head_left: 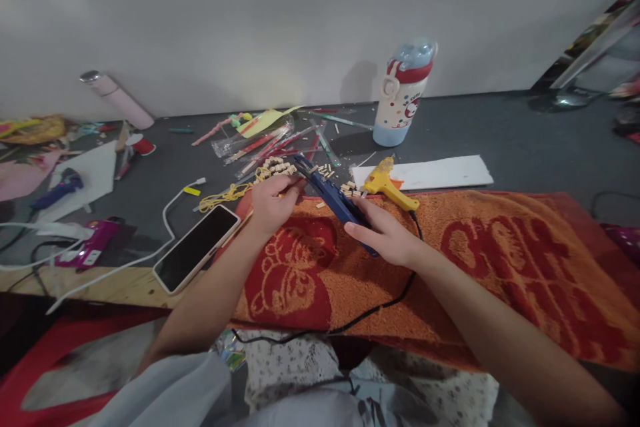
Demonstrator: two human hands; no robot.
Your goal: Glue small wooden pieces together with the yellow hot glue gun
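My right hand point(383, 233) is wrapped round a long dark blue hand tool point(335, 199), which looks like a pair of cutters. The tool slants up to the left above the orange and red towel point(390, 287), its narrow end close to my left hand point(274, 203). The fingers of my left hand are pinched together beside that end; what they hold is hidden or too small to make out. Short pale pieces point(350, 188), wood-like in look, lie scattered behind the tool. A yellow glue gun point(387, 183) rests just beyond my right hand.
A phone point(197, 248) lies left of my left arm, near a white cable point(167, 213). Yellow cord point(225, 197) and plastic-wrapped sticks point(270, 143) lie behind my hands. A bottle point(404, 97) stands at the back, near a white strip point(445, 173). The glue gun's black cord point(370, 312) crosses the towel.
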